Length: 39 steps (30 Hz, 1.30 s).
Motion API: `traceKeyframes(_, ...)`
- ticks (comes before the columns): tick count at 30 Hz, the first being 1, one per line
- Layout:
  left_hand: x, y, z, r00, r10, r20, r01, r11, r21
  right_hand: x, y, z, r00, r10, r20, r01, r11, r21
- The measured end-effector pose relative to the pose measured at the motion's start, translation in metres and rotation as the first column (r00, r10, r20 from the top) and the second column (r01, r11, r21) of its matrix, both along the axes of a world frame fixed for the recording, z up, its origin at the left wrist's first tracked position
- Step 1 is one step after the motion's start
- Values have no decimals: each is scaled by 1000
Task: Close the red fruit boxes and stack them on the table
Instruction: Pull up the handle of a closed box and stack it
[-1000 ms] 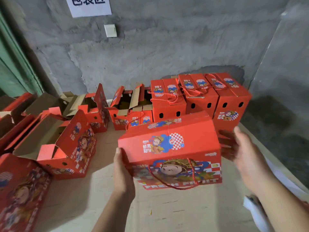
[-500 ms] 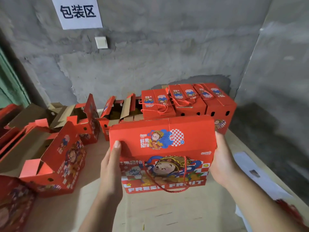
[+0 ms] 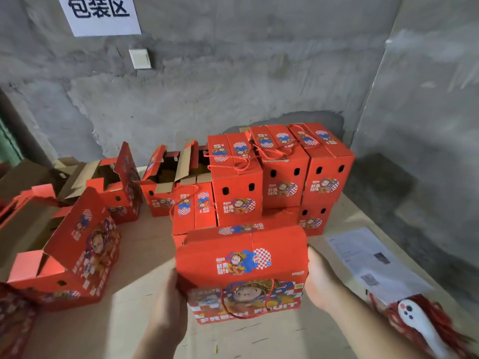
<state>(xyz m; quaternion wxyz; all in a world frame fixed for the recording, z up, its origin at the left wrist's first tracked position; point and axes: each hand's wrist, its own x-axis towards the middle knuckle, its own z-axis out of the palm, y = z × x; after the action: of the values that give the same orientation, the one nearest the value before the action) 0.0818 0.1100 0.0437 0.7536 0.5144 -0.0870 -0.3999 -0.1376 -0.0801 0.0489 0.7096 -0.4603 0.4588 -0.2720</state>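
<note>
I carry a closed red fruit box (image 3: 243, 265) with a cartoon print and a red rope handle, raised over the table (image 3: 145, 301) in the lower middle of the head view. My left hand (image 3: 171, 304) presses its left end and my right hand (image 3: 318, 281) presses its right end, palms flat against the cardboard. Just behind it stands a stack of closed red boxes (image 3: 282, 174), two layers high, at the back of the table. Lower closed boxes (image 3: 194, 208) sit at the stack's left front.
Several open red boxes (image 3: 77, 252) with raised flaps line the table's left side and back left (image 3: 119, 187). A printed paper sheet (image 3: 368, 263) lies at the right edge, with a white object among red cords (image 3: 420, 327) below it. Concrete walls close the back and right.
The carried box has gone from tilted to level and moved forward toward the stack. My right hand came onto its right end. The view has drawn closer to the stacked boxes.
</note>
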Motion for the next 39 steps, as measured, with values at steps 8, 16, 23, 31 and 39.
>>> traceKeyframes(8,-30,19,-63,947,-322,16,315,936,156,-41,1,-60,985,-102,-137,115,989,89)
traceKeyframes(16,-22,15,-64,945,-303,121,248,908,339,-47,21,-45,966,-232,-116,217,968,-128)
traceKeyframes(23,-12,14,-56,979,-147,139,91,932,350,-55,38,-60,893,-52,-447,-304,664,-683)
traceKeyframes(31,-8,23,-54,939,-202,277,18,835,549,-59,35,-68,748,-20,-664,-546,550,-632)
traceKeyframes(39,-16,23,-46,876,-80,476,-160,883,441,-58,28,-66,696,52,-716,-601,588,-542)
